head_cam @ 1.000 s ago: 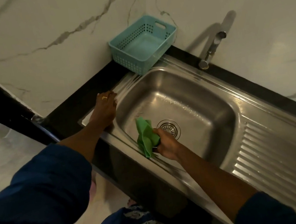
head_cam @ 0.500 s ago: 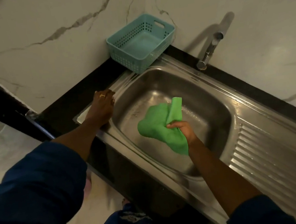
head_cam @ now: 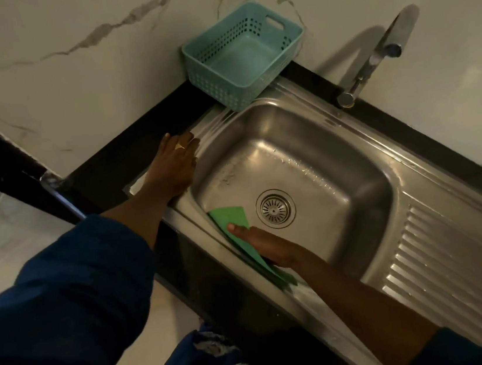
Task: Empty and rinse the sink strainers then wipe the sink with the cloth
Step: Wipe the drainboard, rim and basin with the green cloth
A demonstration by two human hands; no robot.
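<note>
The right hand (head_cam: pixel 268 247) lies flat, fingers straight, pressing the green cloth (head_cam: pixel 229 216) against the near left wall of the steel sink (head_cam: pixel 305 143), just beside the strainer (head_cam: pixel 275 208) seated in the drain. The left hand (head_cam: pixel 173 166), fingers spread straight, rests on the sink's left rim by the black worktop (head_cam: pixel 127 163). A teal basket (head_cam: pixel 220 84) stands behind, a tap (head_cam: pixel 371 64) further right

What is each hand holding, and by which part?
Nothing is gripped. The right hand presses the green cloth, at its middle, against the sink wall; the left hand rests on the rim.
</note>
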